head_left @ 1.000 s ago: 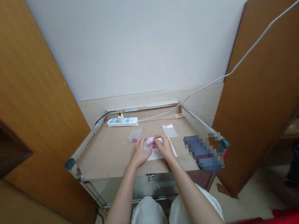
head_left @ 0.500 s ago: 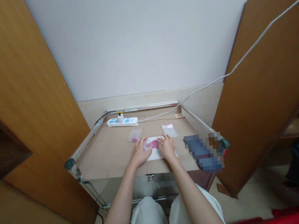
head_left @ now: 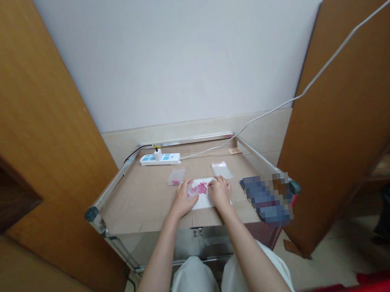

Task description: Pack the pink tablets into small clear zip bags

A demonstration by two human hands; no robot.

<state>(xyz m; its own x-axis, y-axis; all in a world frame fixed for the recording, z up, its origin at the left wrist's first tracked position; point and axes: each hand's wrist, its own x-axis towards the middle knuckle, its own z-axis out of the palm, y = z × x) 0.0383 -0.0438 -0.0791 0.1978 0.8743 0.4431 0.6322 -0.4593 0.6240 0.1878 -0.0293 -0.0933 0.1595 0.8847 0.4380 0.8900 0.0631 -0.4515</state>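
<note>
On a sheet of white paper (head_left: 202, 204) lies a cluster of small pink beads (head_left: 202, 188). My left hand (head_left: 182, 200) curls round a small clear plastic bag (head_left: 190, 189) at the paper's left side, its mouth beside the beads. My right hand (head_left: 220, 193) rests over the paper's right side, fingers drawn together at the edge of the cluster. Whatever its fingertips pinch is too small to make out. Behind my left hand lies a clear zip bag (head_left: 176, 176) with some pink beads in it. Another clear zip bag (head_left: 221, 170) lies flat behind my right hand.
A white power strip (head_left: 160, 159) with a plug sits at the back left of the cardboard-covered cart top (head_left: 134, 202). Its white cable (head_left: 259, 117) runs off to the right. A pixelated dark item (head_left: 267, 201) lies at the right. Metal rails edge the cart.
My right hand has shifted slightly right, away from the beads, and its fingers have drawn closer together. My left hand stays in place with the bag.
</note>
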